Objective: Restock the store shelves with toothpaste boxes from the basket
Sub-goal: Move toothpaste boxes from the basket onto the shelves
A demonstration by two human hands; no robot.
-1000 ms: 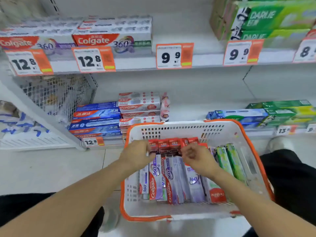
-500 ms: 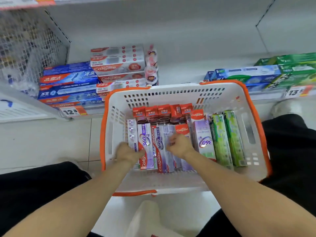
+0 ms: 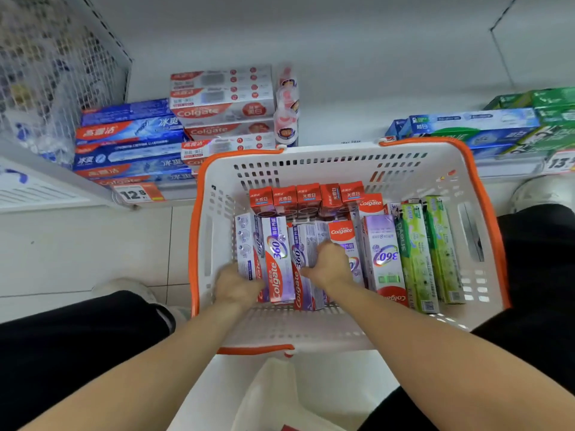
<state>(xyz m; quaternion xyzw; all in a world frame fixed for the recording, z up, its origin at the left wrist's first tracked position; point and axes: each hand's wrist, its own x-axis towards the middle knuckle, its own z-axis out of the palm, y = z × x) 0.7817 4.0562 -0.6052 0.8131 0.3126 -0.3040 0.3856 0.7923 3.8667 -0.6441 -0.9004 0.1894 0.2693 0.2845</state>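
Grip, head view: left hand (image 3: pixel 238 286) and right hand (image 3: pixel 330 265) both curled onto purple Colgate 360 boxes (image 3: pixel 278 259) lying in the basket (image 3: pixel 336 157).
Stock left: basket holds many boxes: red, purple, green.
Shelf (image 3: pixel 510 169): partly stocked.
Progress: early, judging by the full basket.

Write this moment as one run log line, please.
left hand: grips purple boxes | right hand: grips purple boxes | basket: on floor

I'm seeing a white perforated basket (image 3: pixel 311 169) showing an orange rim, purple-and-red Colgate 360 boxes (image 3: pixel 278 259) beside green Darlie boxes (image 3: pixel 417 259) inside it, and blue boxes (image 3: pixel 130 141) lying beyond its left corner.
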